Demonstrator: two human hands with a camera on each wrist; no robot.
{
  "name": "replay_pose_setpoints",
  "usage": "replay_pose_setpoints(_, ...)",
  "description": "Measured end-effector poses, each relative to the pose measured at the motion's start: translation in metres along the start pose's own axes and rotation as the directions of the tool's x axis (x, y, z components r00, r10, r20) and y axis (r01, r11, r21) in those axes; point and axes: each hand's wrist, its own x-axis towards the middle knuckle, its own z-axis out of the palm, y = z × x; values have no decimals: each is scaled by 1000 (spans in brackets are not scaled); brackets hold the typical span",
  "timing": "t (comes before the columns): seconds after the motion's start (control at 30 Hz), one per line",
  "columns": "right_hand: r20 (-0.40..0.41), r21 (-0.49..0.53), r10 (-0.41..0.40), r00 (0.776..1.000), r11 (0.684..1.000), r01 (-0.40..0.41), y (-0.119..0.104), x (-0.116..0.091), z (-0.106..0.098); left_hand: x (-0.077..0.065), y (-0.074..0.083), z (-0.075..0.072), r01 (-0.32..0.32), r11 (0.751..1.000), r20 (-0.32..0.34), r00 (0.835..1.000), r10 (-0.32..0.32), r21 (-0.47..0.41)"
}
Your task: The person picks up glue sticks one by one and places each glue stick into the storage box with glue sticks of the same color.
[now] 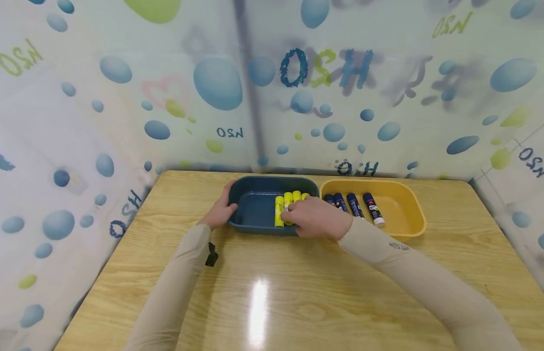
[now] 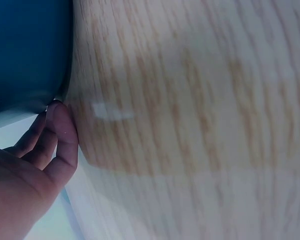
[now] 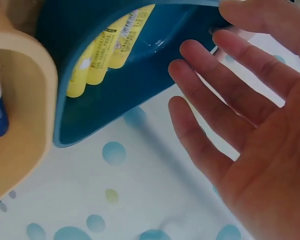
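Note:
A dark blue bin (image 1: 254, 207) stands at the back of the wooden table with several yellow glue sticks (image 1: 279, 212) lying side by side in its right part. My left hand (image 1: 219, 209) holds the bin's left end; in the left wrist view its curled fingers (image 2: 62, 125) touch the outer wall. My right hand (image 1: 318, 217) reaches over the bin's front right side, above the glue sticks, and covers some of them. In the right wrist view its fingers are spread and fairly straight, with nothing visible gripped.
An orange-yellow bin (image 1: 401, 209) stands against the blue bin's right end. Several navy glue sticks (image 1: 355, 204) with white ends lie in its left part. A patterned curtain (image 1: 272, 122) hangs behind the table (image 1: 307, 292). Something small and black (image 1: 212, 254) shows beside the left sleeve.

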Motion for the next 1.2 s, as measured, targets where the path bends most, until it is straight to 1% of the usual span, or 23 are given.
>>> replay_pose_setpoints(0.17, 9, 3, 36, 999, 999, -36, -1, -17, 6, 2, -6, -2, -23, 999, 27, 999, 24, -23)
replay_pose_setpoints(0.3, 2, 37, 83, 997, 996, -83, 0, -29, 12, 2, -10, -5, -46, 998, 39, 998, 48, -45)
replay_pose_setpoints(0.4, -26, 47, 117, 993, 992, -116, 0, -38, 17, 0, -9, -7, -74, 996, 44, 996, 76, -51)
replay_pose_setpoints(0.47, -49, 42, 142, 989, 989, -140, 0, -46, 21, -1, -7, -8, -76, 996, 48, 996, 78, -51)
replay_pose_setpoints(0.57, -106, 21, 169, 980, 986, -168, 2, -58, 26, -2, -4, -8, -50, 998, 46, 998, 51, -27)
replay_pose_setpoints(0.63, -136, 9, 193, 972, 981, -193, 3, -66, 29, -1, -4, -9, -15, 1000, 44, 999, 15, -3)
replay_pose_setpoints(0.77, -169, -10, 247, 954, 968, -252, 8, -80, 33, 0, -5, -11, 20, 999, 39, 999, -22, 37)
replay_pose_setpoints(1.03, -238, 26, 299, 924, 953, -301, 17, -101, 41, -6, -11, -18, 89, 989, -11, 996, -88, 118)
replay_pose_setpoints(1.2, -242, 71, 347, 906, 938, -340, 21, -112, 53, -8, -12, -22, 77, 974, -27, 997, -73, 214)
